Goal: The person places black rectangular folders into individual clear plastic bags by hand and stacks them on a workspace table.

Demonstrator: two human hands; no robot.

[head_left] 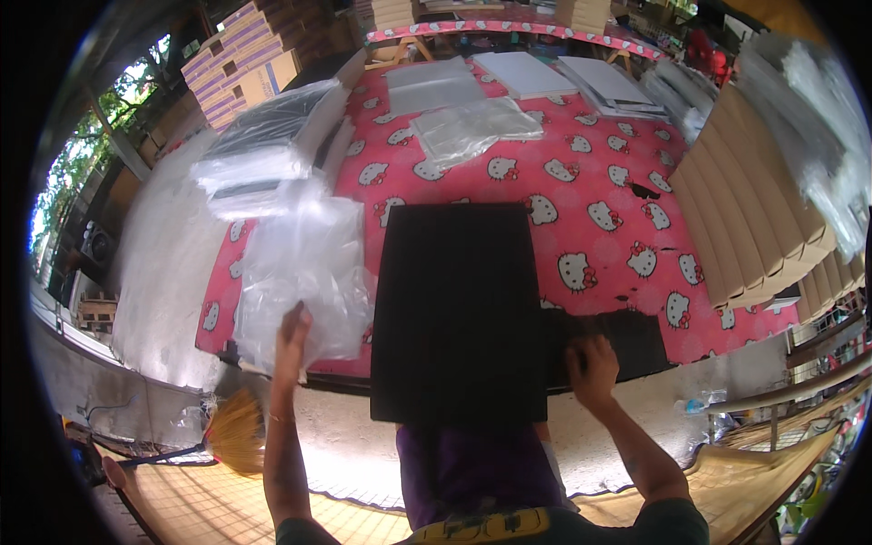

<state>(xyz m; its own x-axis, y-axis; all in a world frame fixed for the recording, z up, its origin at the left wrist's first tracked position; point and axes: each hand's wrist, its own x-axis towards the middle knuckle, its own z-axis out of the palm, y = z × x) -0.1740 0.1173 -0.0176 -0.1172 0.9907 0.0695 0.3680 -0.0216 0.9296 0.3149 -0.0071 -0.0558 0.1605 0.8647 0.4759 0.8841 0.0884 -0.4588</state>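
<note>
A flat black rectangular board or folder (459, 309) lies in front of me, its near end jutting past the table's front edge. Left of it is a pile of clear plastic bags (313, 254), crumpled at the near end. My left hand (292, 334) is on the near part of these bags, fingers closed on the film. To the right of the black board, my right hand (594, 367) rests over a black patch (636, 341) at the table edge. Its fingers are loosely bent and apart, with nothing visible in them.
The table has a pink patterned cover (599, 173). Plastic-wrapped dark stacks (272, 127) stand far left; clear sleeves (472, 127) and white sheets (522, 73) lie at the back. Brown cardboard (749, 200) is stacked at right. A broom (234, 431) leans below left.
</note>
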